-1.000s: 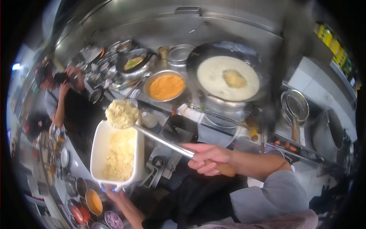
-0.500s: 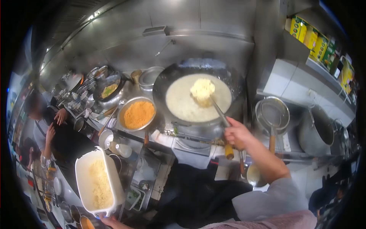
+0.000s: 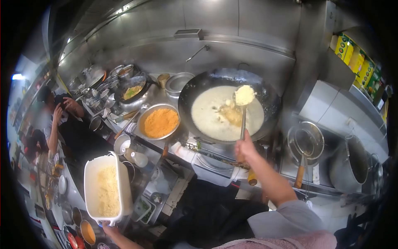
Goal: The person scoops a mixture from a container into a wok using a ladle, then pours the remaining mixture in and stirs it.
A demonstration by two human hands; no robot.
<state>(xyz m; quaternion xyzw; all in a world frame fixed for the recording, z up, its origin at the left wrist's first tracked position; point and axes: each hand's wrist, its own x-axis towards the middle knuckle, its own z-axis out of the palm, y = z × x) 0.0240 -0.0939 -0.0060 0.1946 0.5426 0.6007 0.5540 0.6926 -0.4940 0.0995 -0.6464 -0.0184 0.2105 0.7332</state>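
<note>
Steel ladle point(image 3: 243, 120), long-shafted, was over the wok point(image 3: 268, 93), its head heaped with pale yellow mash point(image 3: 244, 95). The right hand point(image 3: 245, 147) was closed round the handle near its wooden end, well back from the load. Judged nose-heavy: with the weight at the far end, a firm wrapped grip on the wood seemed the right hold, and the cooler one. The shaft looked stiff; bare metal nearer the head might have run hot and slick in steam.

Mash looked soft, damp and crumbly, piled loosely enough to shed bits if jolted or tipped. Level carrying and a slow roll of the wrist would have suited it. Beneath lay cloudy, pale liquid point(image 3: 204, 111) with a yellowish clump point(image 3: 232, 115) in it; a load dropped from height would probably have splashed.

White tub point(image 3: 126, 189), plastic by its look, held more mash along its inside. The left hand point(image 3: 108, 229) had hold of it at the near end, by the rim; the fingers were partly hidden, so their exact grip could not be told. Walls looked light and fairly stiff, but the contents would drag on a one-ended hold. Best taken by the end lip, with support beneath if a palm were free.

Farther out: a bowl point(image 3: 139, 125) of orange crumbs point(image 3: 161, 123) beside the wok, a sieve point(image 3: 306, 140) and deep pot point(image 3: 346, 168) to the right, and another person point(image 3: 70, 128) with raised hands on the left.
</note>
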